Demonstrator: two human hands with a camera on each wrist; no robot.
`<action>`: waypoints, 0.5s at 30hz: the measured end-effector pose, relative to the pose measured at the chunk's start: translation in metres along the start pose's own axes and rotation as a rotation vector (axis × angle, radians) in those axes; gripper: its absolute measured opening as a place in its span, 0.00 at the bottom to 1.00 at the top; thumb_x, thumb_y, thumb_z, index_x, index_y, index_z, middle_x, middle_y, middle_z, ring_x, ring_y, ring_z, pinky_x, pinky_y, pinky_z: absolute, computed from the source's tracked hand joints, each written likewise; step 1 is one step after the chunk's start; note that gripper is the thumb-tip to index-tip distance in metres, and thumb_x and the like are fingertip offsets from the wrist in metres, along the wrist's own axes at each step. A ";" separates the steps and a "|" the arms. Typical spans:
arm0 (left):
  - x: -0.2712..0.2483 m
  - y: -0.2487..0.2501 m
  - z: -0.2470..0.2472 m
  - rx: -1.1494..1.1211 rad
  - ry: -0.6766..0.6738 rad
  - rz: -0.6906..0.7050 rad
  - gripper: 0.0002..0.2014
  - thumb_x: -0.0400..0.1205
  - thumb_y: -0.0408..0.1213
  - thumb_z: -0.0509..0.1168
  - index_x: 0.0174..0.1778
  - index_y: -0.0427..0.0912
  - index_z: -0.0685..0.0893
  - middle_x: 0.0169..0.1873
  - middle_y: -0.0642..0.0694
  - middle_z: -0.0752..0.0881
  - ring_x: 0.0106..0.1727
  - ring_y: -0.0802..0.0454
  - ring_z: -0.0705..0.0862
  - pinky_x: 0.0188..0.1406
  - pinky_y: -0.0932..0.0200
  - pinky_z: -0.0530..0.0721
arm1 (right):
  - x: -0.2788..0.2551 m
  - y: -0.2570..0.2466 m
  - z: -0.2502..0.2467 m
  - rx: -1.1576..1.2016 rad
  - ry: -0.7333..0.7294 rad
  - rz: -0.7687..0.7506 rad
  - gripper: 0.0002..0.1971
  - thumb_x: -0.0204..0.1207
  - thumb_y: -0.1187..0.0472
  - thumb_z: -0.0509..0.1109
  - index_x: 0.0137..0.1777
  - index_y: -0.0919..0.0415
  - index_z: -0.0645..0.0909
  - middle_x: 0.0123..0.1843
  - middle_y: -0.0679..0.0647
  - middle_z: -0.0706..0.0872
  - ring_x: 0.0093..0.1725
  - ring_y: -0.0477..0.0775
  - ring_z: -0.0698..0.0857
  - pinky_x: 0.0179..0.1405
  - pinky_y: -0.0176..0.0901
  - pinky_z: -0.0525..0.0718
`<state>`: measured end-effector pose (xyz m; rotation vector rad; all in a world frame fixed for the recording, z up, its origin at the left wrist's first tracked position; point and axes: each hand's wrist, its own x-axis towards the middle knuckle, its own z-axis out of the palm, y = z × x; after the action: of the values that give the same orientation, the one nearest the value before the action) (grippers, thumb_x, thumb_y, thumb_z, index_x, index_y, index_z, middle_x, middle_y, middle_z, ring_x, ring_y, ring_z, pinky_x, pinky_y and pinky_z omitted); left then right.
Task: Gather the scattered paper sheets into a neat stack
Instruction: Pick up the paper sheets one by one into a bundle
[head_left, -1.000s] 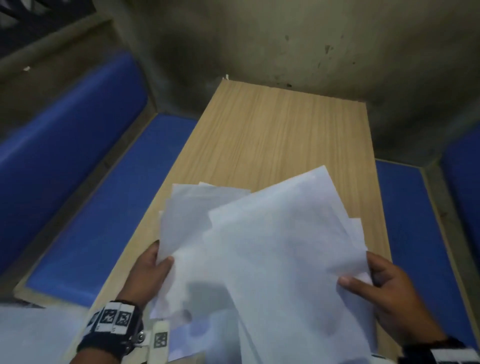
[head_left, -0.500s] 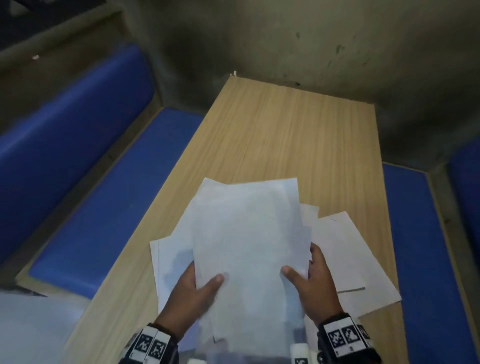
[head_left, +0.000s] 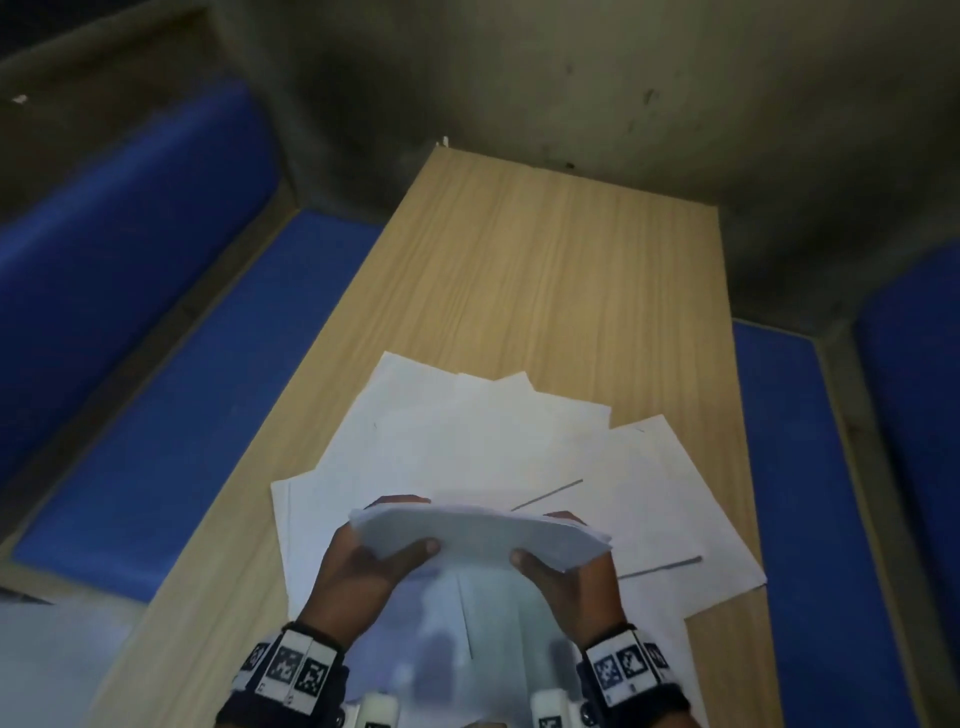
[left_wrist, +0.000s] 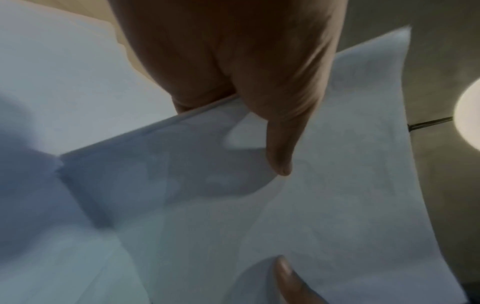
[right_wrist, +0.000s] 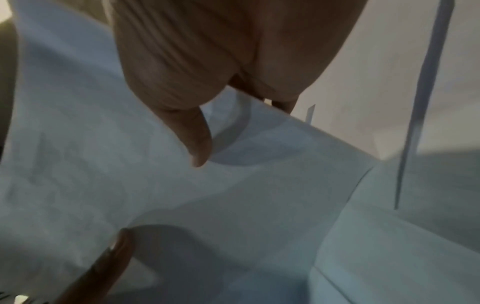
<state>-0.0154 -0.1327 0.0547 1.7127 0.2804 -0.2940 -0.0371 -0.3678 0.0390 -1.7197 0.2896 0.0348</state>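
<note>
Both hands hold a bundle of white paper sheets (head_left: 478, 535) upright over the near half of the wooden table (head_left: 545, 260). My left hand (head_left: 374, 556) grips its left side, thumb in front and fingers behind. On the right side my right hand (head_left: 566, 566) grips it the same way. The left wrist view shows the left hand (left_wrist: 259, 102) pinching the bundle (left_wrist: 311, 205). In the right wrist view the right hand (right_wrist: 197, 102) pinches the bundle (right_wrist: 130, 164). More loose sheets (head_left: 467, 431) lie fanned out on the table under and beyond the bundle, with one sheet (head_left: 670, 519) skewed off to the right.
Blue padded benches run along the table on the left (head_left: 171, 395) and on the right (head_left: 810, 519). A stained concrete wall (head_left: 571, 78) stands behind the table's far end. Bare wood shows on the far half of the table.
The hands moved closer together and tipped the held sheets from lying flat to standing on edge. Several sheets that were under them now lie uncovered on the table.
</note>
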 end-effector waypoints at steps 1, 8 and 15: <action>-0.003 0.003 0.001 -0.018 0.008 -0.005 0.15 0.71 0.29 0.81 0.46 0.53 0.91 0.40 0.62 0.94 0.45 0.63 0.90 0.40 0.75 0.84 | -0.002 -0.005 0.002 0.007 0.004 -0.008 0.14 0.63 0.76 0.81 0.41 0.57 0.85 0.39 0.39 0.91 0.37 0.34 0.87 0.37 0.27 0.82; -0.018 0.000 0.005 -0.032 0.052 -0.026 0.12 0.74 0.29 0.79 0.39 0.51 0.85 0.30 0.59 0.92 0.41 0.67 0.89 0.44 0.73 0.82 | -0.012 0.004 0.010 0.014 0.036 -0.021 0.08 0.66 0.79 0.76 0.35 0.70 0.80 0.29 0.51 0.83 0.31 0.43 0.79 0.31 0.33 0.77; -0.008 -0.019 0.012 -0.004 0.170 -0.175 0.11 0.76 0.30 0.78 0.36 0.45 0.82 0.30 0.57 0.89 0.46 0.40 0.86 0.51 0.54 0.76 | 0.007 0.048 0.012 -0.206 0.233 0.280 0.24 0.66 0.81 0.58 0.50 0.53 0.82 0.50 0.51 0.87 0.51 0.48 0.86 0.47 0.39 0.84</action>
<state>-0.0302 -0.1418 0.0381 1.7149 0.5576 -0.2755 -0.0390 -0.3641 -0.0105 -1.8776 0.7196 0.0718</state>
